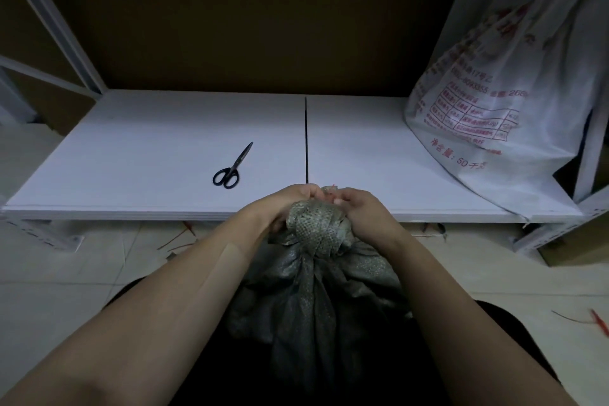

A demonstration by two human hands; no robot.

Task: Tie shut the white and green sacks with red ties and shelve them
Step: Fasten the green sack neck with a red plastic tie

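Both the left hand [290, 204] and the right hand [359, 211] clamp their fingers on the bunched neck of the grey-green woven sack [316, 290], seemingly tying the thin red tie [333, 182]; next, I think, comes pulling the knot tight.

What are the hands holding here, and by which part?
The left hand and right hand both grip the green sack at its gathered neck; a bit of red tie shows at the top.

Coarse woven green sack [316, 290], smooth matt white shelf [158, 155], glossy floor tiles [66, 273]

Head camera (wide-angle) looks forward-down, close over hands, shelf [197, 148] beyond.
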